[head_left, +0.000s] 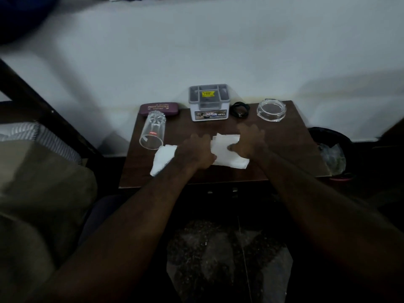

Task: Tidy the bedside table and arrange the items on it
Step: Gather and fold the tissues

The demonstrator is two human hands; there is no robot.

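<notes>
In front of the box (pixel 208 106), my right hand (pixel 249 141) presses flat, fingers spread, on the tissue (pixel 225 150); my left hand (pixel 196 152) touches its edge, and I cannot tell its grip.

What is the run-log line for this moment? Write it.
left hand: on centre tissue, grip unclear | right hand: pressing centre tissue | glass: lying on side, table left | second tissue: near glass mouth
</notes>
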